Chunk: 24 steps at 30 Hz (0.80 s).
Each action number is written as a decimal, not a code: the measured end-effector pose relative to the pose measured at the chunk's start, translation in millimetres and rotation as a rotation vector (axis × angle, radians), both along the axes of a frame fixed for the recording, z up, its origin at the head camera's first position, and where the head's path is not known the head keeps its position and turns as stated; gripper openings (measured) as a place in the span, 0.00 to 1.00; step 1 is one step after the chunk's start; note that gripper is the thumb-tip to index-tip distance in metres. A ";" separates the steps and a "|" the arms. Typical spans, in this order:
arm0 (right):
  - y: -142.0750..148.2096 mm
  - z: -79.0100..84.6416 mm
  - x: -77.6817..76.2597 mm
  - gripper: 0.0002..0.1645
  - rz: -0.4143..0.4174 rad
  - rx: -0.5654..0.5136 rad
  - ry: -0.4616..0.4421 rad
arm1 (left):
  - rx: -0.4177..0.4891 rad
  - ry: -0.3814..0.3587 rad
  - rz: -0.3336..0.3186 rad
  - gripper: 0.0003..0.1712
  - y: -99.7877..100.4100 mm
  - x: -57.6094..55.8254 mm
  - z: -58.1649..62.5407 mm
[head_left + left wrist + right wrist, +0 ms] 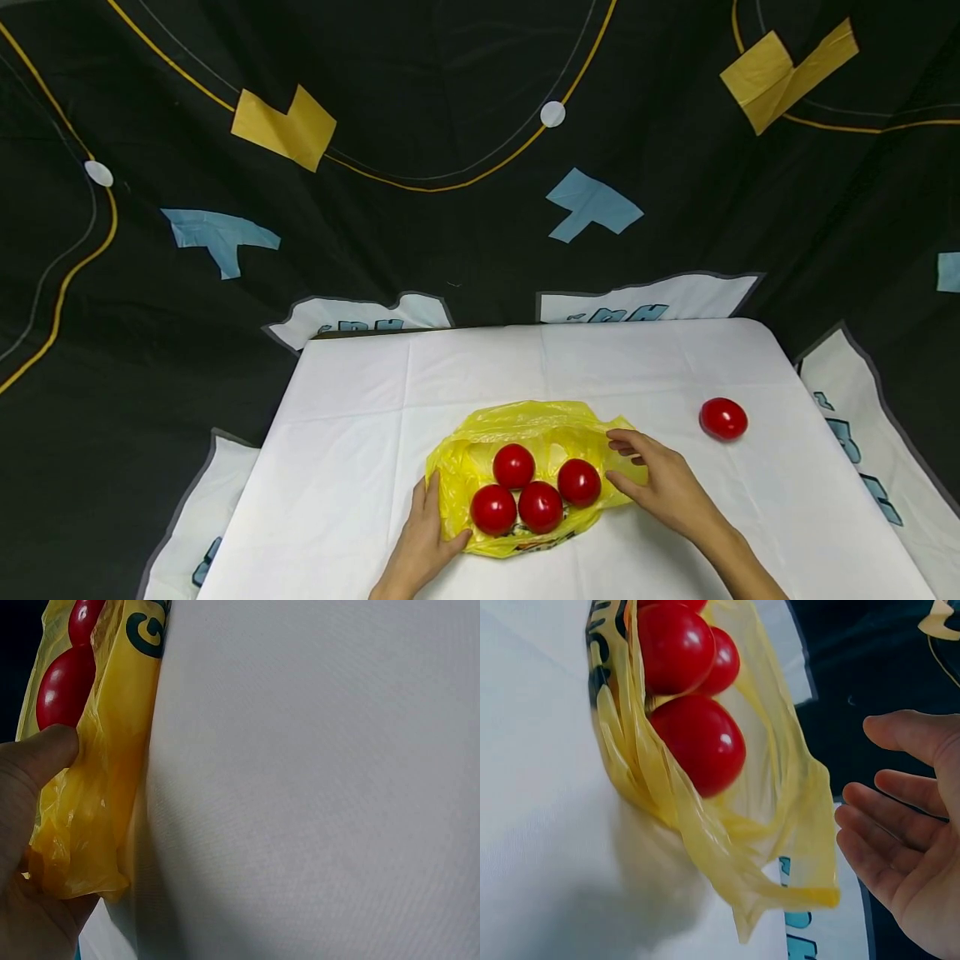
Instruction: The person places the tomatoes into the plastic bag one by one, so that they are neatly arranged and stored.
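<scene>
A yellow plastic bag [480, 421] lies on the white table with its mouth spread wide. Several glossy red tomatoes [540, 507] sit together inside it. My left hand [422, 542] holds the bag's left side, the thumb over the rim beside a tomato [66, 686] and the fingers behind the plastic. At the bag's right end is my right hand [663, 483], its fingers loosely spread. The right wrist view shows this hand [915, 840] apart from the bag, with nothing in its grasp. One more tomato [723, 418] lies alone on the table to the right.
The white-covered table [360, 400] has its far edge against a dark cloth [420, 250] with yellow and blue patches. White lettered strips [645, 300] show beyond the far edge and at both sides.
</scene>
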State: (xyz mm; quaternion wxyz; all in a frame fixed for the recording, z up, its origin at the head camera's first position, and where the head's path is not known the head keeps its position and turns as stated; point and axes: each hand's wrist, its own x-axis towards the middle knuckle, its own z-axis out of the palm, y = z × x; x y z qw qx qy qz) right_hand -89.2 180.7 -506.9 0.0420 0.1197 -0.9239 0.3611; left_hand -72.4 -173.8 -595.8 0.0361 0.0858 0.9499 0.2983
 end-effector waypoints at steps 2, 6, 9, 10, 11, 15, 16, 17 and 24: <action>4.4 0.2 1.6 0.31 -0.007 0.005 0.020 | -0.002 0.004 0.000 0.61 0.0 0.2 0.2; 14.3 -0.7 4.4 0.31 -0.026 0.021 0.052 | 0.002 0.008 -0.003 0.61 0.0 0.5 0.3; 22.3 -1.0 6.7 0.32 -0.041 0.036 0.071 | 0.005 0.010 -0.007 0.61 -0.2 0.4 -0.2; 24.7 -0.9 7.7 0.33 -0.045 0.036 0.074 | 0.006 0.011 -0.009 0.61 -0.2 0.3 -0.4; 26.9 -0.7 8.7 0.33 -0.050 0.039 0.077 | 0.006 0.011 -0.009 0.61 -0.3 0.1 -0.6; 34.4 -1.0 12.9 0.34 -0.074 0.050 0.070 | 0.003 0.005 -0.007 0.61 -0.2 -0.4 -1.2; 35.9 -1.5 13.9 0.34 -0.081 0.055 0.065 | 0.001 0.004 -0.006 0.61 -0.1 -0.5 -1.2; 37.4 -2.0 14.7 0.34 -0.087 0.058 0.068 | 0.000 0.002 -0.005 0.61 0.0 -0.6 -1.3; 46.4 -3.4 19.2 0.33 -0.130 0.059 0.097 | 0.002 0.002 -0.002 0.61 0.6 -1.0 -0.1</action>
